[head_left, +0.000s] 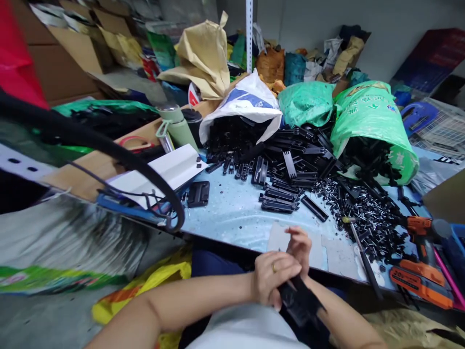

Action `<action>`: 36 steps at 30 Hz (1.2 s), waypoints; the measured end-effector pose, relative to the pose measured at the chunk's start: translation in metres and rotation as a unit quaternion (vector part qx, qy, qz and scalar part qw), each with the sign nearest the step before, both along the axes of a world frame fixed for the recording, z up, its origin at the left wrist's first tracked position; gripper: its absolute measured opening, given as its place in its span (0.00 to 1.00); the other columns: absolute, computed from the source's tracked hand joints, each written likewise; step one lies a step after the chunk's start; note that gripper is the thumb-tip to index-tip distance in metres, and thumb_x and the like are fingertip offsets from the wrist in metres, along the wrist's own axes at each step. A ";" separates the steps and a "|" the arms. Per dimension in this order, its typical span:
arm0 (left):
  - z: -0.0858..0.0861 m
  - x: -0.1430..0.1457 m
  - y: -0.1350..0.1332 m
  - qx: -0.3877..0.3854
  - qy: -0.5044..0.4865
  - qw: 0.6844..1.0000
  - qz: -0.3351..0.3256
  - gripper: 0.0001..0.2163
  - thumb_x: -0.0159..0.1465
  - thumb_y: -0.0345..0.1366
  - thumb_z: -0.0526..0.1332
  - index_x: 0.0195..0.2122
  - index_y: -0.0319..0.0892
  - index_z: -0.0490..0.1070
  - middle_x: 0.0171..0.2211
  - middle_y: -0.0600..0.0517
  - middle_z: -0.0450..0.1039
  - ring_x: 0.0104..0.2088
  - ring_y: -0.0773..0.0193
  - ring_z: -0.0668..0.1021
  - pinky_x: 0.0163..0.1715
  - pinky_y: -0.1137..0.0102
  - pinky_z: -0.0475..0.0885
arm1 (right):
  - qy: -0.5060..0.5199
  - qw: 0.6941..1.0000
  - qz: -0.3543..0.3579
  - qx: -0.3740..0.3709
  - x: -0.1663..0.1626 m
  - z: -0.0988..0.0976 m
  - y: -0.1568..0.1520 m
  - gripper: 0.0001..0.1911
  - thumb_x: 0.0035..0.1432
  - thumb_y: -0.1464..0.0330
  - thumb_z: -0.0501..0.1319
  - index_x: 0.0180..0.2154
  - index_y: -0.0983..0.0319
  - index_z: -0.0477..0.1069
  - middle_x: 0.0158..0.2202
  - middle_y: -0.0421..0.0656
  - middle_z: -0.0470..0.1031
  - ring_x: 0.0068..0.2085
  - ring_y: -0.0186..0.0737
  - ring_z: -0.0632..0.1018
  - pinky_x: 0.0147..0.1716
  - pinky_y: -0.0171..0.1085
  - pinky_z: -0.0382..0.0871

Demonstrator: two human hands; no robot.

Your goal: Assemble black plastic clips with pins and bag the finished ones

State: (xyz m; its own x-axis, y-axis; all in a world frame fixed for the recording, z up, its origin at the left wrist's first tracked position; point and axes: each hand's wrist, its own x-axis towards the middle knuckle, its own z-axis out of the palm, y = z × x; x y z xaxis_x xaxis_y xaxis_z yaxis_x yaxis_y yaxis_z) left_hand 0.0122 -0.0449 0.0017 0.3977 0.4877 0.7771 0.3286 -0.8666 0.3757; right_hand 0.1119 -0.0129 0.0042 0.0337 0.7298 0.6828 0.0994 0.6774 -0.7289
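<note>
My left hand (271, 278), with a ring on one finger, is closed around the upper end of a black plastic part (300, 304) held near my lap at the table's front edge. My right hand (300, 247) sits just behind it with its fingers curled, touching the same part; its wrist lies under the black piece. On the pale blue table (232, 213) ahead lie stacks of flat black plastic strips (279, 198) and a heap of small black pieces (366, 213).
A white sack (247, 102) and green sacks (374, 121) spill black parts at the back. An orange power drill (421, 271) and a screwdriver (363, 257) lie at the right. A green flask (176, 126), white sheet (163, 172) and thick black hose (109, 145) are at the left.
</note>
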 end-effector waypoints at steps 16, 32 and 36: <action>-0.016 -0.009 0.110 -0.071 0.402 0.895 0.179 0.22 0.63 0.42 0.54 0.57 0.40 0.59 0.56 0.37 0.62 0.57 0.47 0.65 0.50 0.54 0.63 | -0.480 0.854 -0.200 0.008 0.056 0.012 0.188 0.13 0.60 0.63 0.50 0.42 0.62 0.66 0.41 0.52 0.70 0.43 0.49 0.69 0.41 0.46 0.63; 0.023 -0.112 0.188 -0.400 0.215 0.728 0.514 0.17 0.62 0.31 0.50 0.49 0.26 0.64 0.47 0.31 0.67 0.49 0.49 0.71 0.43 0.63 0.68 | -0.141 0.958 -0.016 -0.251 0.056 0.023 0.158 0.26 0.44 0.50 0.63 0.39 0.61 0.68 0.33 0.44 0.74 0.33 0.39 0.74 0.35 0.41 0.70; 0.019 -0.116 0.203 -0.427 0.229 0.722 0.494 0.16 0.63 0.31 0.48 0.45 0.27 0.68 0.46 0.31 0.69 0.47 0.49 0.72 0.43 0.64 0.68 | -0.156 0.943 0.025 -0.294 0.078 0.017 0.101 0.25 0.43 0.49 0.63 0.38 0.61 0.70 0.33 0.44 0.75 0.32 0.39 0.75 0.33 0.41 0.72</action>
